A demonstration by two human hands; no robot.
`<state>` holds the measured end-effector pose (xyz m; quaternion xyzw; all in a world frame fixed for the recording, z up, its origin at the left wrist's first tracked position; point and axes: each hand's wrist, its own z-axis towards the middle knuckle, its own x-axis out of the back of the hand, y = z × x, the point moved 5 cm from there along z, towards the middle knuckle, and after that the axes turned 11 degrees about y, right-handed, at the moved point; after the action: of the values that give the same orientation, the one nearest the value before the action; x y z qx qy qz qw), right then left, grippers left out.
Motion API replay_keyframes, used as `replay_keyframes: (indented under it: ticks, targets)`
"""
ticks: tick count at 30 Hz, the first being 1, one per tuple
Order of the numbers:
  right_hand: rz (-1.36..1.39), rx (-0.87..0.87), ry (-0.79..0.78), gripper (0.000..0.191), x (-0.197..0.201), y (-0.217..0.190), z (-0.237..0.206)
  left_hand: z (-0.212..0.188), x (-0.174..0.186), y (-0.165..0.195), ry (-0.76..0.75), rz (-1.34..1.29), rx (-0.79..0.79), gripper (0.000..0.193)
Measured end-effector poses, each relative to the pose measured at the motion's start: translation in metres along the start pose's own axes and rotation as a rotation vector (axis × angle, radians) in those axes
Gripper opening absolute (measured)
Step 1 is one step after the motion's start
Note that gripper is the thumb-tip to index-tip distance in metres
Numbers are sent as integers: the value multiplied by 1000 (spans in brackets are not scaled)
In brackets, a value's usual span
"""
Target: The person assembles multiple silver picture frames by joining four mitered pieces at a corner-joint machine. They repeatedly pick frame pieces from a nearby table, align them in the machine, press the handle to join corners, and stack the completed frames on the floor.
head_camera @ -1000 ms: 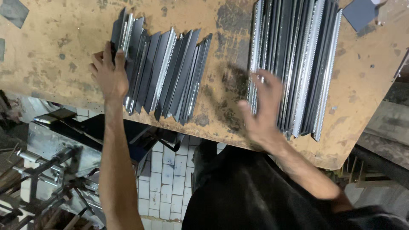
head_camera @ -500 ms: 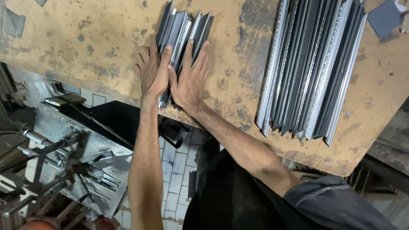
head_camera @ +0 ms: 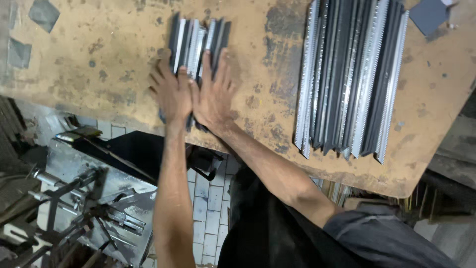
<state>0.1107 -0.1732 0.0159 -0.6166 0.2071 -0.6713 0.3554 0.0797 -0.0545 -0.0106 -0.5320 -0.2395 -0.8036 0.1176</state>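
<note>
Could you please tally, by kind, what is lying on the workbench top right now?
Bundles of metal angle strips: 2 (small bundle under left hand and right hand; large bundle)
Flat dark grey plates: 3 ()
Total: 5

The near ends of the small bundle of metal strips (head_camera: 198, 42) are covered by the left hand (head_camera: 172, 94) and right hand (head_camera: 214, 94). The larger stack of toothed strips (head_camera: 347, 74) is cut off by the top edge.
</note>
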Motion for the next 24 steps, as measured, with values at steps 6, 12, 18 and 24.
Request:
replay_keyframes:
  ticks: [6,12,18,24]
  targets:
    - [205,94,121,82,22,8,1,6,17,0,131,-159,-128,21]
    - [203,344,193,36,121,88,-16,15,22,-14,144,-83,-142,18]
    - [-415,251,199,59,183,181,23,-48,52,-36,471,-412,31,32]
    - [-156,238,152,58,175,201,30,-183,50,-21,290,-579,422,37]
